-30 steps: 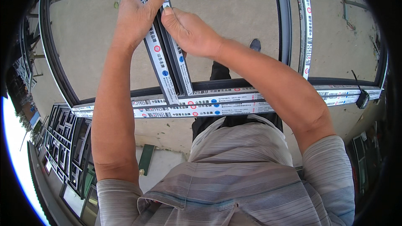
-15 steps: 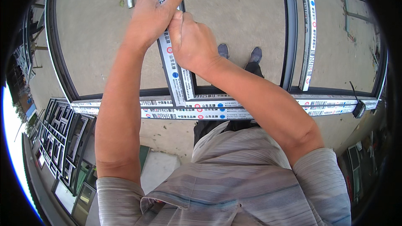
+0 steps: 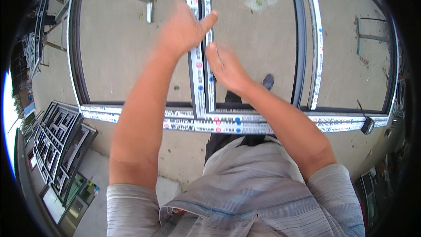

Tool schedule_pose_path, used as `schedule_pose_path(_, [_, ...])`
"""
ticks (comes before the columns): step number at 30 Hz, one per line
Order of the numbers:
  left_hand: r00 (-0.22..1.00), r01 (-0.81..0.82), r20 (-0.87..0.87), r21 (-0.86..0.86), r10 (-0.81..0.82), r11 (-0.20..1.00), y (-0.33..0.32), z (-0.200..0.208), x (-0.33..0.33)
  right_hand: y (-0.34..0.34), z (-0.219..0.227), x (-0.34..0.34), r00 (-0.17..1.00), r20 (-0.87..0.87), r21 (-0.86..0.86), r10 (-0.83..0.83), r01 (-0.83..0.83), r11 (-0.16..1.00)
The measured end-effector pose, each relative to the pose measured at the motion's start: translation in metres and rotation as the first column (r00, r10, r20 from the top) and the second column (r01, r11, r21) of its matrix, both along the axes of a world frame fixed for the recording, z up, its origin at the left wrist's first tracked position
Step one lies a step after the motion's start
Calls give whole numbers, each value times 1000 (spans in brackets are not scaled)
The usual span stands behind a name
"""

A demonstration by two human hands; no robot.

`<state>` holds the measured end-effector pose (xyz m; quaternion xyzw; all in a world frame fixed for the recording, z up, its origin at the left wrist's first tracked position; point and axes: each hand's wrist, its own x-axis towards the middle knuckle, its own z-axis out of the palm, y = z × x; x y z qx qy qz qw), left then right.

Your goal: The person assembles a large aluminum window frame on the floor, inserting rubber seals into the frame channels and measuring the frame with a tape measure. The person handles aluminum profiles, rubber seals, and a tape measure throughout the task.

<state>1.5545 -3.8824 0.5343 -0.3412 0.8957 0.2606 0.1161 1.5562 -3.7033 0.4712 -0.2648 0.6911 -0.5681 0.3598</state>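
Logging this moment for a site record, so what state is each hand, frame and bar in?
Left hand: open, thumb out, resting on the centre bar.
Right hand: open, fingers on the centre bar.
Centre bar: film-wrapped, joined to the bottom rail.
Window frame: lying flat, raised above the concrete, no glass.
Stacked frames: lying on the ground, dark, glazed.

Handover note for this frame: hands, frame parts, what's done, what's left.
Left hand: open, thumb out, on the centre upright bar of the window frame, gripping nothing.
Right hand: open, fingers resting on the same bar, just below the left.
The frame lies flat at waist level above the concrete floor; protective film covers the centre bar and the near rail. More frames are stacked at the left.
Done: centre bar sits in the frame, meeting the near rail.
Left: cannot tell whether it is fixed; film is still on.
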Motion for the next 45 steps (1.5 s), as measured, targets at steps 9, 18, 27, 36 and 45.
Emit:
schedule_pose_path(9, [998, -57, 37, 12, 56, 998, 3, 10, -13, 30, 39, 0, 792, 574, 33, 209, -277, 960])
schedule_pose_path(18, [989, -129, 42, -173, 138, 976, -29, 7, -110, 25, 23, 0, 696, 686, 49, 214, -337, 940])
schedule_pose_path(27, [966, -66, 239, -132, 96, 989, -47, 45, -160, 23, 14, 8, 798, 564, 78, 212, -306, 949])
schedule_pose_path(36, [962, 8, 272, -147, 33, 989, -61, 37, -160, 25, 15, 20, 869, 467, 111, 164, -242, 964])
schedule_pose_path(45, [978, 6, 207, -66, 8, 998, -66, 32, -155, 30, 30, 21, 863, 491, 156, 117, -219, 963])
